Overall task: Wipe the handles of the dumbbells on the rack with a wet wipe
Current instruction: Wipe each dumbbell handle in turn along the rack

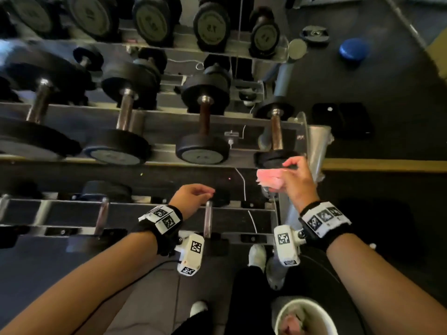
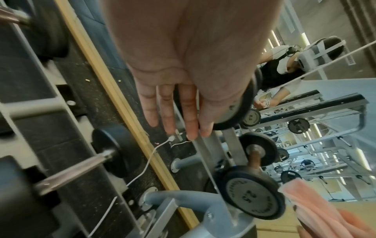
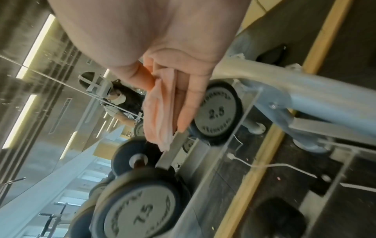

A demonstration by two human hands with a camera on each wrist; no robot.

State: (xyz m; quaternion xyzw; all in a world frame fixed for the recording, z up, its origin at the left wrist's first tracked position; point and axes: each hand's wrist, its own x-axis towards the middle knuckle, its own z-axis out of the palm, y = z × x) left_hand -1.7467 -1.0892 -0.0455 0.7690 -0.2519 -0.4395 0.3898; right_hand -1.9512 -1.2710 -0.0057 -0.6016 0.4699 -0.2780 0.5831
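Observation:
Black dumbbells lie on a grey three-tier rack. The small 2.5 dumbbell sits at the right end of the middle tier, with a brown handle; it also shows as the 2.5 dumbbell. My right hand pinches a folded pink wet wipe just in front of that dumbbell's near head, the wipe hanging between thumb and fingers. My left hand hovers empty over the lowest tier, beside a chrome handle. Its fingers are straight.
A 7.5 dumbbell lies left of the 2.5 one, with heavier ones further left. A white cable dangles down the rack. A white cup sits by my feet. On the floor at the right lie a blue disc and black pads.

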